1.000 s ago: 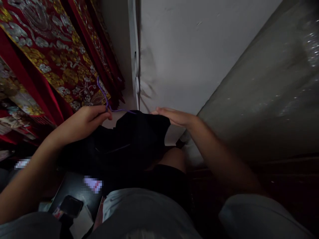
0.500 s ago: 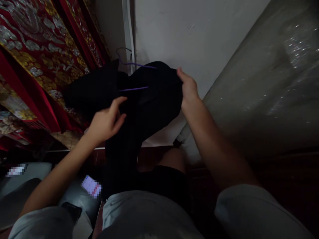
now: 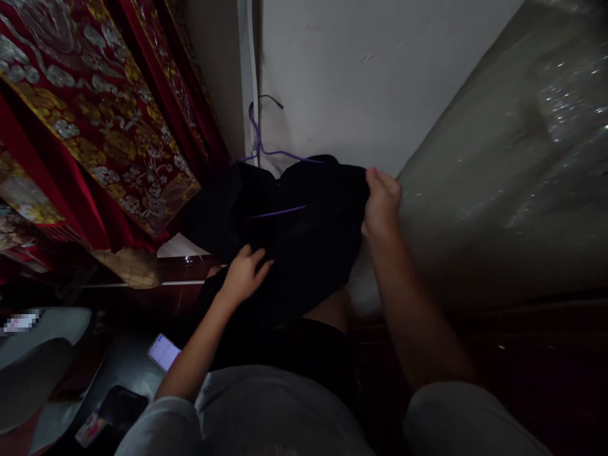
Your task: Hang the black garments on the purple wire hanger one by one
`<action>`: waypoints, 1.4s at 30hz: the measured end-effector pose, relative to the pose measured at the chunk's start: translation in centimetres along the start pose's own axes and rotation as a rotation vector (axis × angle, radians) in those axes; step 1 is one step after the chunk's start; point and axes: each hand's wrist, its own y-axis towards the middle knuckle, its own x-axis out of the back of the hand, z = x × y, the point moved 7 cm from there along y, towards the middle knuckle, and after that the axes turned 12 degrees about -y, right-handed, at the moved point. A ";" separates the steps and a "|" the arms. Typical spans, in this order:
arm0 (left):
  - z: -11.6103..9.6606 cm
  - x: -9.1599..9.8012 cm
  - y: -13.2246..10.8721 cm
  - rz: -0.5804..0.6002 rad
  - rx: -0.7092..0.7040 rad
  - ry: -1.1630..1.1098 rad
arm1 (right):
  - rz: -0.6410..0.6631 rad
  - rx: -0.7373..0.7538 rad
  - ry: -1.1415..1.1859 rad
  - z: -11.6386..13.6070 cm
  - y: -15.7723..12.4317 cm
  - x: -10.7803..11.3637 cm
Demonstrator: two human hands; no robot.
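A black garment point(image 3: 313, 247) hangs in front of me on a thin purple wire hanger point(image 3: 285, 152). The hanger's hook and neck rise above the collar, and its lower bar shows through the neck opening. At the garment's right shoulder, my right hand point(image 3: 382, 202) is closed on the cloth, thumb on top. My left hand point(image 3: 244, 275) rests against the front of the garment below the neck opening, thumb and fingers apart. Dark cloth hides much of the garment's folds and lower edge.
Red drapery point(image 3: 118, 126) with gold and silver embroidery hangs at the left. A pale wall point(image 3: 361, 82) stands ahead, with a large plastic-wrapped bulk point(image 3: 498, 190) on the right. At lower left, a lit phone point(image 3: 164, 352) lies on a dark surface near a dark object point(image 3: 123, 405).
The garment and hanger have moved right and lower, and the hanger's hook now stands upright. My left hand has moved from beside the neck opening down onto the front; my right hand keeps the shoulder.
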 end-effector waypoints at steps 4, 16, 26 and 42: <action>1.2 -3.5 -2.5 -0.100 -0.003 -0.337 | -0.386 -0.024 0.001 1.6 -3.8 1.4; 4.4 -7.4 -4.2 -0.626 0.157 -1.053 | 0.245 -0.345 0.469 4.2 -21.4 -7.5; 0.2 -5.3 -5.2 -0.723 -0.062 -0.820 | 0.416 -0.232 0.362 6.1 -21.4 -8.1; 2.3 -4.6 -5.0 -0.716 0.052 -0.729 | 0.442 -0.179 0.400 6.2 -21.9 -8.6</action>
